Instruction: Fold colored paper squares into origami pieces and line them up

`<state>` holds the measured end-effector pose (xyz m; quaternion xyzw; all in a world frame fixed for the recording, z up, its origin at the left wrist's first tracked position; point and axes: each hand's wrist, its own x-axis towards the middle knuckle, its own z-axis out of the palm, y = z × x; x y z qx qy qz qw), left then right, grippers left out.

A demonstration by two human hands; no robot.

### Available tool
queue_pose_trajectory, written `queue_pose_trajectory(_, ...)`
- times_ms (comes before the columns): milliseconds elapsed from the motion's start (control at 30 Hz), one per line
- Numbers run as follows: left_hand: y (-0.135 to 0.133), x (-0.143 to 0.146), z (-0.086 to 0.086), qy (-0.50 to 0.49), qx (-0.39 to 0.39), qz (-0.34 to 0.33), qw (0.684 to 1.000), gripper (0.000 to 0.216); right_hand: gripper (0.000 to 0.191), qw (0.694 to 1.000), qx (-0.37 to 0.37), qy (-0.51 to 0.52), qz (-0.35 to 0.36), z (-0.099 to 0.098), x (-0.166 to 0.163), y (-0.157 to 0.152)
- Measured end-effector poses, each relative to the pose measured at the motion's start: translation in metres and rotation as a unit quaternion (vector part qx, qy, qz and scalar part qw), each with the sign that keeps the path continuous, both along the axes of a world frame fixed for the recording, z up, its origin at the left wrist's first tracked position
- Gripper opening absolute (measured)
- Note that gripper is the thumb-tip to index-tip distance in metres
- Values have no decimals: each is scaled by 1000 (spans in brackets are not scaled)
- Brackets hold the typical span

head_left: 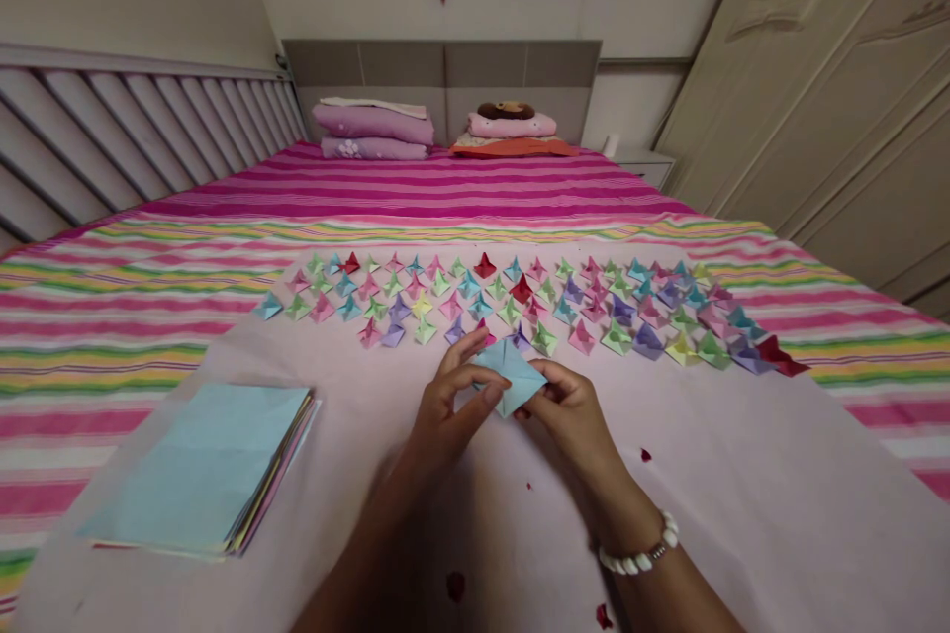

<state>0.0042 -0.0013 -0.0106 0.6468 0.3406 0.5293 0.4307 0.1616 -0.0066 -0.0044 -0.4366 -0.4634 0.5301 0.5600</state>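
Between my two hands is a light blue folded paper square point(511, 374), turned like a diamond with creases meeting near its middle. My left hand point(454, 406) pinches its left side between thumb and finger. At the right corner, my right hand point(568, 415) grips the paper with thumb and fingers; a white bead bracelet circles that wrist. Just beyond the hands stand rows of small folded paper boats point(581, 336) in pink, green, blue, purple, yellow and red. The hands partly hide the paper's lower and left edges.
A stack of coloured paper sheets point(215, 460), light blue on top, lies at the left. Small dark red scraps point(455, 586) are scattered near me on the pale sheet point(742, 475). Beneath is a striped bedspread point(460, 193), with folded bedding point(375, 124) by the headboard point(405, 69).
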Motion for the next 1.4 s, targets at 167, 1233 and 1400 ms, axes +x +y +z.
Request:
queue_pose_trajectory(167,4,2,-7,-8,-4,43,999,11,10,1000,9,-11,12,0,0,-1)
queue_pose_trajectory(1233,3,6,2,-163,-189,36,968,55,27,1000,3,0,-3,-4,1,-1)
queue_pose_trajectory(1400,2,5,0,-152,-115,4,982,16,26,1000,-2,-4,-19,-5,3,1)
